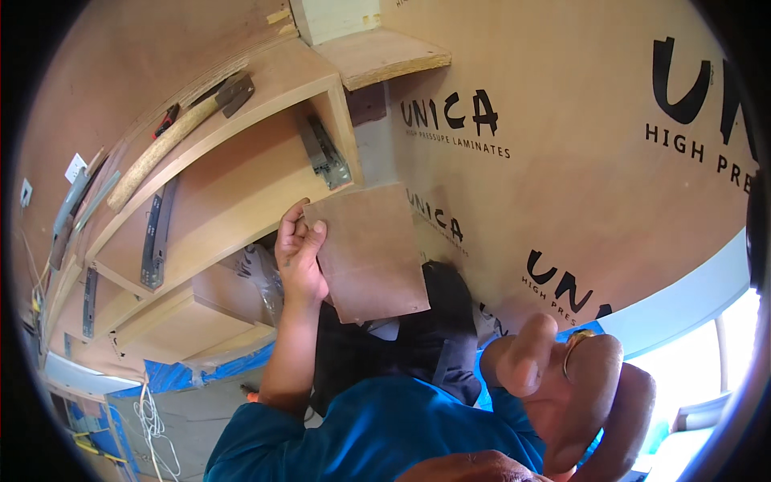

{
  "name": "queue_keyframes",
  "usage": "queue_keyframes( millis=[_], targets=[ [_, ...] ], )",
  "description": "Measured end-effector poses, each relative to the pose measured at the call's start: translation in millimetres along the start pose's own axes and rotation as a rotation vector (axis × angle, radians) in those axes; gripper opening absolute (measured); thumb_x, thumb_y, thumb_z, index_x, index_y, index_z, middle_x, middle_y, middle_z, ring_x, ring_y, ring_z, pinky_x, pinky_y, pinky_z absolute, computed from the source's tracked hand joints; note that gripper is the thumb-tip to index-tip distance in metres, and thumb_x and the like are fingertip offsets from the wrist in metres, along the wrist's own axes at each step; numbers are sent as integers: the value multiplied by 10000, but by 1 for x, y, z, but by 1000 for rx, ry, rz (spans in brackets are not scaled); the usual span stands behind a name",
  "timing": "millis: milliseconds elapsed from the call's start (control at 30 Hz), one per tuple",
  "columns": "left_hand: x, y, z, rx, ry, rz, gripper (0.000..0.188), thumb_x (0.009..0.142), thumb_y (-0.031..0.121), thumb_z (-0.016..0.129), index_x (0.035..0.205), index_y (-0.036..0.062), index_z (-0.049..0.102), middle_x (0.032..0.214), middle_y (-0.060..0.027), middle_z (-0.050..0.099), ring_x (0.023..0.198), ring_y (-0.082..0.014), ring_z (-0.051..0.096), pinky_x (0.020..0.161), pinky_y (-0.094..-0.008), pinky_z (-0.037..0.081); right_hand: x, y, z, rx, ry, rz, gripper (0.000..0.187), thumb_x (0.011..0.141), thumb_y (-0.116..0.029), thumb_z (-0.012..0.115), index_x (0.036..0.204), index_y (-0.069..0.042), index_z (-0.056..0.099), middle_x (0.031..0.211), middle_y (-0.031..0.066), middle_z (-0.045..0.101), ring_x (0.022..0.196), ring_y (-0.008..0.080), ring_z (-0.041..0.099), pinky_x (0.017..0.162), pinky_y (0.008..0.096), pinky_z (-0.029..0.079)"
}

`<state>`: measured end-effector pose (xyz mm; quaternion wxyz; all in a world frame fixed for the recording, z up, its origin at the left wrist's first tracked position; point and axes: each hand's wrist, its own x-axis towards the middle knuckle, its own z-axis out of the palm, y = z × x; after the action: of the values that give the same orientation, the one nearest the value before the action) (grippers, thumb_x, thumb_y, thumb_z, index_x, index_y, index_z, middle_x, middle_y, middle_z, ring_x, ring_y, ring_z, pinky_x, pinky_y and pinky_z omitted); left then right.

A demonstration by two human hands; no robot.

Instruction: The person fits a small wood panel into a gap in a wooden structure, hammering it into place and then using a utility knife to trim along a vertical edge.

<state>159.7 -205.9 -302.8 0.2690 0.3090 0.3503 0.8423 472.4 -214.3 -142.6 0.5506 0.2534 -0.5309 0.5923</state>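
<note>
A thin brown rectangular board (371, 255) stands upright in front of my lap. My left hand (301, 255) grips its left edge, thumb on the near face and the other fingers mostly behind. Raised close to the camera at the lower right is my right hand (566, 386). Its fingers are bent but spaced apart, one wears a gold-coloured ring, and nothing shows between them.
A wooden cabinet frame (233, 173) with metal drawer runners (157, 241) stands at left. On top lie a wooden-handled hammer (173, 145) and a red-and-black tool (166, 120). Printed laminate panelling (546, 217) rises at right; white cable (148, 422) hangs lower left.
</note>
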Motion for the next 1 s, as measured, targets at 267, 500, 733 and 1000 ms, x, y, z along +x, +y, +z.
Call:
queue_keyframes(
  millis=[267,500,733,1000],
  targets=[
    [3,-7,-1,27,-22,-11,454,957,-4,671,1376,-19,498,1242,-148,689,1160,-196,638,1043,-348,491,-15,62,-86,-492,-151,-111,325,821,-296,879,1012,-84,723,1184,117,661,1089,300,645,926,451,503],
    [9,-8,1,97,-13,0,421,985,30,648,1382,12,509,1260,-158,685,1165,-218,643,1030,-377,510,-93,103,-129,-784,-74,439,435,874,-285,828,1164,-6,663,1361,212,587,1201,334,614,958,425,526],
    [10,-14,2,6,38,-57,385,973,-10,651,1338,5,531,1169,-117,712,1087,-177,664,987,-337,529,-171,118,-130,-516,150,929,984,923,-218,795,1626,3,141,1593,243,349,1267,292,590,1007,429,516],
    [10,-20,-4,-18,97,-97,350,973,16,666,1299,-3,542,1142,-110,721,1056,-167,676,957,-328,548,-185,132,-99,-194,292,858,951,958,-18,711,1651,-47,62,1438,232,513,1086,222,668,966,358,533]
  ],
)
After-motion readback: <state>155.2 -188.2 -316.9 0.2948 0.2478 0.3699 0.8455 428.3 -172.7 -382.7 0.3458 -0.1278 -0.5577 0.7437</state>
